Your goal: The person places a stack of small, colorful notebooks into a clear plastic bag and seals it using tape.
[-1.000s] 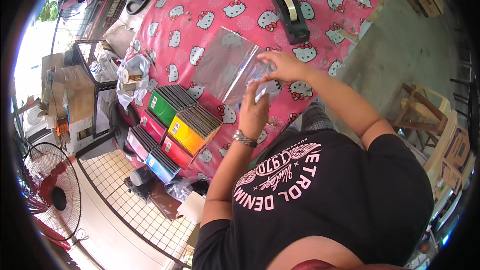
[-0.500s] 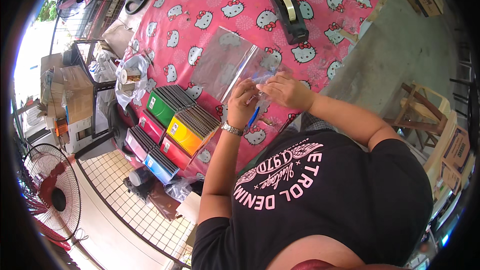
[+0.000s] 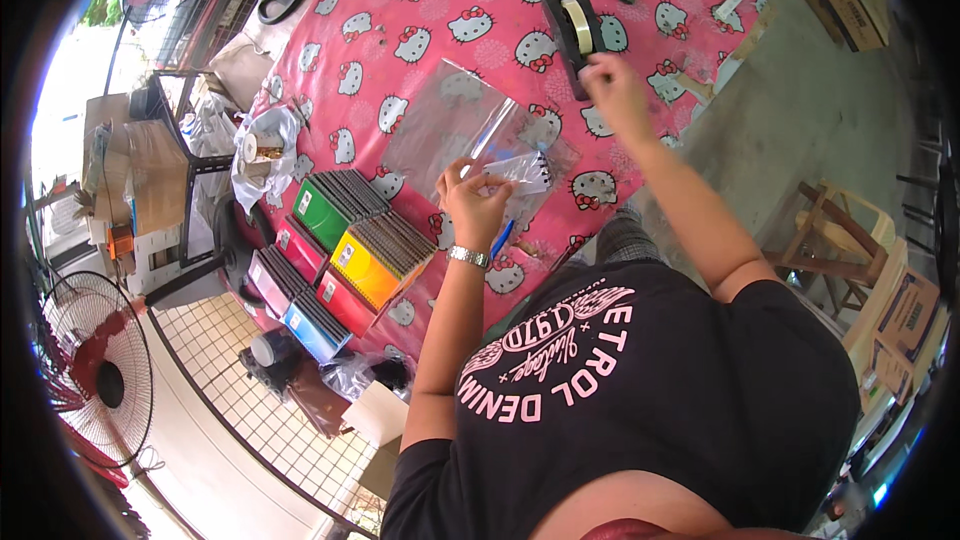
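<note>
Left grip (image 3: 478, 202) was closed on a small clear packet (image 3: 520, 178) with a tiny notebook inside, held just above the bench (image 3: 420, 20). Right grip (image 3: 612, 90) reached out to the black tape holder (image 3: 572, 22) and touched its near end; I could not tell how far its fingers were open. A blue pen (image 3: 502, 237) poked out under the left hand.

The bench wore a pink cloth with white cat faces. A stack of big clear bags (image 3: 452, 130) lay flat on it, just left of the packet and nearer than the tape holder. Far from the tape holder, at the near left edge of the bench, stood open boxes (image 3: 340, 250) in green, yellow, red, pink and blue, each packed tight with thin dark notebooks. Beside them sat a crinkly plastic bag (image 3: 262, 148) with a roll in it.

Beyond the boxes the floor had a wire grid (image 3: 230, 380) and a red fan (image 3: 95, 370). Wooden chairs (image 3: 850, 240) stood on the grey floor on the other side.
</note>
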A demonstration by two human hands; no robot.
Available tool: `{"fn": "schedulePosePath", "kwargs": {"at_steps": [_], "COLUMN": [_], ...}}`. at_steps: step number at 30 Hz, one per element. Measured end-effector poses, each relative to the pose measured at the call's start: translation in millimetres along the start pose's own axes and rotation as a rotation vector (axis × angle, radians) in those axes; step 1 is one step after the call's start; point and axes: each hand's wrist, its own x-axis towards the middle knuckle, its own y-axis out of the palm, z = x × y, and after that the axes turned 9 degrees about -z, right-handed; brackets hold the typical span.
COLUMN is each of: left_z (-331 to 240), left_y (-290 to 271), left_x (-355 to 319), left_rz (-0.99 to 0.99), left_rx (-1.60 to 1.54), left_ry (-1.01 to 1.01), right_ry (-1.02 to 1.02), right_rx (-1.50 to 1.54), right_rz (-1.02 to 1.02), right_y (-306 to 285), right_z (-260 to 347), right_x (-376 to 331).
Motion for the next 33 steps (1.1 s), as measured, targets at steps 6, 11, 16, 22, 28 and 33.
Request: {"fn": "schedulePosePath", "kwargs": {"at_steps": [6, 11, 16, 22, 28, 33], "left_z": [-14, 3, 2, 11, 19, 18], "left_y": [-8, -9, -4, -5, 3, 16], "left_x": [17, 17, 21, 16, 15, -16], "left_rz": [0.250, 0.220, 0.255, 0.231, 0.249, 0.015], "left_rx": [0.162, -0.001, -0.055, -0.049, -0.240, -0.500], "left_ry": [-0.031, 0.004, 0.056, 0.031, -0.015, -0.286], "right_ry": [0.651, 0.491, 1.130, -0.302, -0.520, -0.231], "right_rx": [0.350, 0.750, 1.227, 0.048, -0.342, 0.159], "right_rz": [0.194, 0.052, 0.579, 1.387, 1.451, 1.032], "right_y": [-1, 4, 24, 61, 114, 58], "right_z": [-50, -62, -95, 75, 12, -48], "right_x": [25, -40, -33, 16, 20, -48]}}
